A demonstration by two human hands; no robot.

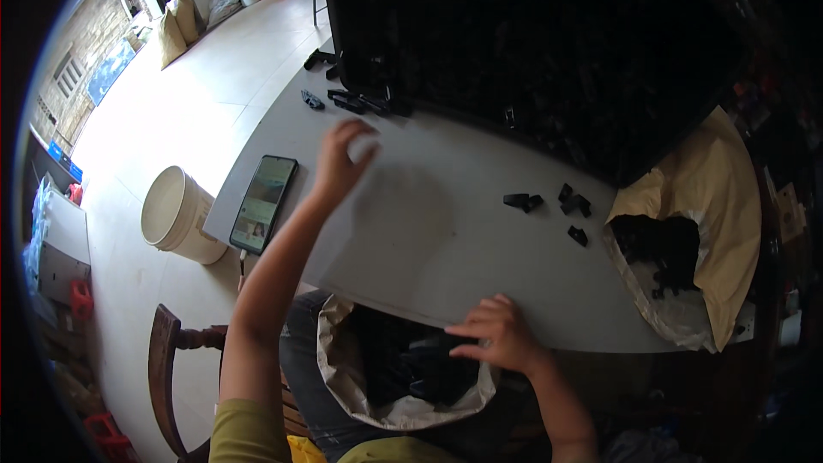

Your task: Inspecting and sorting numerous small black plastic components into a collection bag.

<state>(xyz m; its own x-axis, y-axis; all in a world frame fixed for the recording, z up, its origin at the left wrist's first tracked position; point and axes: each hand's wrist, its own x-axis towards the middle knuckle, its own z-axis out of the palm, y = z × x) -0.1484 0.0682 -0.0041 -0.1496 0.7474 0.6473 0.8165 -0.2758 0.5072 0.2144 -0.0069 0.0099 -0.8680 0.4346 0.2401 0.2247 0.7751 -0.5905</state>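
My left hand [345, 161] reaches over the grey table [403, 240], thumb and fingers apart, with nothing seen between them. It is nearest to several small black plastic pieces [347, 101] beside a large black tray [336, 9]. My right hand [495, 333] hovers over the right rim of an open sack [334, 377] on my lap. Its thumb and forefinger are spread, and only darkness shows in the gap. Black pieces fill the sack, though single shapes are hard to make out. More loose black pieces [576, 202] lie on the table's right side.
A phone [264, 204] lies at the table's left edge, with a cord hanging from it. A whitish bucket [176, 214] stands on the floor beyond. An open brown sack [720, 206] with black pieces rests at the right. A wooden chair [165, 377] is at lower left.
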